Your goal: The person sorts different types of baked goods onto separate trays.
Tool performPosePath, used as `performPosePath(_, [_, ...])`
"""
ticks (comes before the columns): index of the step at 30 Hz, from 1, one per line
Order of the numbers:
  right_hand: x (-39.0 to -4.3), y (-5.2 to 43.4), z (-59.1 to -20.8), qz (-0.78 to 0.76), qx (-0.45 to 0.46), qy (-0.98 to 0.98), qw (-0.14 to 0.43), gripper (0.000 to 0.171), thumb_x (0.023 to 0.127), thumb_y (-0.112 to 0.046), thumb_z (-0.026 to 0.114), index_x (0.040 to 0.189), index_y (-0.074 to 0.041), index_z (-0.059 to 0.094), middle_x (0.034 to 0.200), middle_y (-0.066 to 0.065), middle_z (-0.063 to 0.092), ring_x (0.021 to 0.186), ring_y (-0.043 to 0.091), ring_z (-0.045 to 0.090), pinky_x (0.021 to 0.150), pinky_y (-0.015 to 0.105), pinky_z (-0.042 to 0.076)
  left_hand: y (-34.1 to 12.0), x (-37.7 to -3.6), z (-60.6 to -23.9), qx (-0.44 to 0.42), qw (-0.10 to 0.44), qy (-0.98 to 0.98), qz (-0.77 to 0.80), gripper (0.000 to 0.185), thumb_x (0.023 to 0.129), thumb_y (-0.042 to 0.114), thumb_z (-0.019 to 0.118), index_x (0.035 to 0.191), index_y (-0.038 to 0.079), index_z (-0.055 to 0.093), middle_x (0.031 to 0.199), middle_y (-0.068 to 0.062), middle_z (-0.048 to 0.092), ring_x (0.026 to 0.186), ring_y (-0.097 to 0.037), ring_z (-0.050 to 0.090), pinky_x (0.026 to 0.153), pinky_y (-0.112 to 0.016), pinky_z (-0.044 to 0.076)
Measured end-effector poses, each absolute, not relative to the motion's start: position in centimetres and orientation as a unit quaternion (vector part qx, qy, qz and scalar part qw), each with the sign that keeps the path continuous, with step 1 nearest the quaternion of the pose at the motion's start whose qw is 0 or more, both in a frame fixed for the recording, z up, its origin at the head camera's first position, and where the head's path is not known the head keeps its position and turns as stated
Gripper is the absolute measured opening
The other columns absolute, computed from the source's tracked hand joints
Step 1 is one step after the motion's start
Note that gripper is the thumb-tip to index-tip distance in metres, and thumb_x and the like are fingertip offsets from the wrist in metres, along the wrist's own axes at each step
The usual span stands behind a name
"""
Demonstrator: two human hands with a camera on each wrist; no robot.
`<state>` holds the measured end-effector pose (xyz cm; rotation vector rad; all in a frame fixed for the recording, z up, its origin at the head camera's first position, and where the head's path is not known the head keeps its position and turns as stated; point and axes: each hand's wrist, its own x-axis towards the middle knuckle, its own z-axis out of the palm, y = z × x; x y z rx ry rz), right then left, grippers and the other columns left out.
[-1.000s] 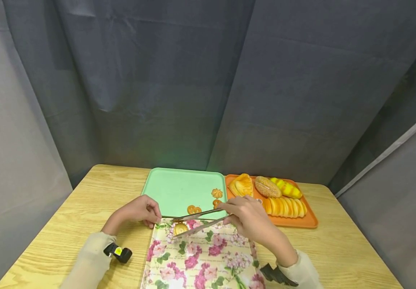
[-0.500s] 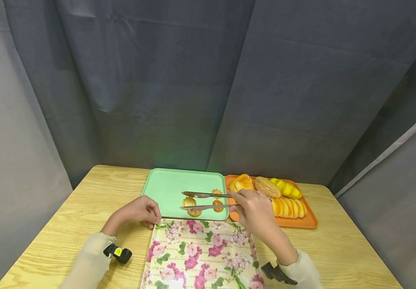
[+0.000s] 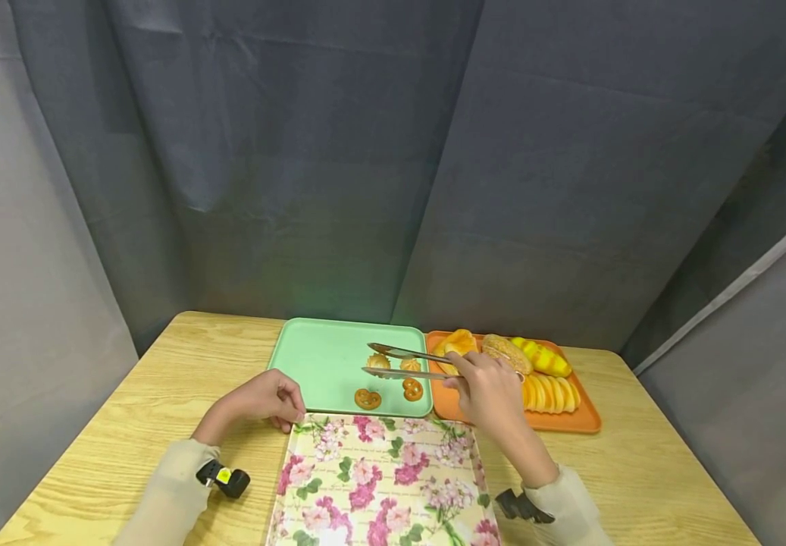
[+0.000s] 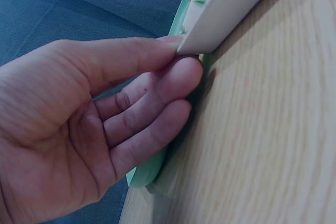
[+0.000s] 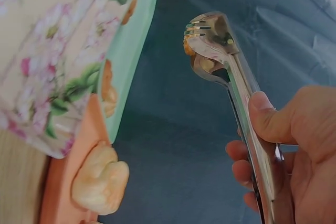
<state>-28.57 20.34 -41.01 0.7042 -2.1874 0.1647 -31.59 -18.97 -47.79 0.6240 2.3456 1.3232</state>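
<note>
Tabletop: light wood grain, fills lower part of head view, dark curtains behind. Directly on it, three trays. Green tray at centre, far side. Orange tray just right of it, edges touching or nearly so. Floral tray at lower centre, its far edge against the green tray's near edge. Left hand rests on the wood at the floral tray's upper-left corner.

Green tray left of orange tray, behind floral tray.
</note>
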Motion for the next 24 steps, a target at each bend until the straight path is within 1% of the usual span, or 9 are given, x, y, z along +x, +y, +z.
performPosePath(2, [-28.8,20.5,-41.3,0.064,0.275,-0.872,0.4,0.03,0.077,-0.019,0.088,0.103,-0.008,0.079,0.07,0.005,0.065,0.055,0.02,0.051,0.053,0.029,0.033,-19.0,-31.6,-47.8,0.221,0.187,0.833,0.471,0.008,0.091,0.006,0.073,0.09,-0.002,0.076,0.08,-0.017,0.075,0.061,-0.017,0.07,0.062,-0.034,0.06])
performPosePath(7, [-29.4,20.8,-42.0,0.059,0.268,-0.88,0.387,0.031,0.075,-0.017,0.09,0.103,-0.009,0.079,0.069,0.005,0.064,0.053,0.019,0.049,0.054,0.032,0.041,-19.0,-31.7,-47.8,0.221,0.188,0.833,0.471,0.008,0.091,0.006,0.074,0.089,-0.001,0.076,0.079,-0.015,0.075,0.061,-0.017,0.069,0.061,-0.033,0.06])
performPosePath(13, [-30.0,21.2,-42.7,0.055,0.263,-0.888,0.372,0.031,0.075,-0.018,0.09,0.103,-0.009,0.079,0.067,0.005,0.062,0.053,0.019,0.049,0.054,0.032,0.041,-19.0,-31.7,-47.9,0.223,0.184,0.836,0.466,0.007,0.091,0.006,0.074,0.089,0.0,0.077,0.079,-0.016,0.075,0.06,-0.016,0.069,0.061,-0.033,0.059])
performPosePath(18, [-30.2,21.3,-43.0,0.051,0.253,-0.903,0.344,0.033,0.075,-0.019,0.09,0.104,-0.01,0.078,0.071,0.006,0.065,0.058,0.022,0.056,0.058,0.038,0.048,-19.0,-31.7,-47.8,0.223,0.184,0.837,0.465,0.008,0.091,0.006,0.074,0.089,0.0,0.077,0.078,-0.017,0.075,0.06,-0.017,0.069,0.061,-0.034,0.059])
performPosePath(24, [-30.3,21.4,-43.3,0.041,0.242,-0.912,0.328,0.036,0.074,-0.019,0.091,0.106,-0.009,0.078,0.076,0.007,0.069,0.064,0.025,0.062,0.058,0.037,0.049,-19.0,-31.6,-47.8,0.221,0.187,0.835,0.468,0.008,0.091,0.006,0.074,0.089,-0.001,0.076,0.079,-0.017,0.075,0.06,-0.016,0.068,0.061,-0.033,0.059])
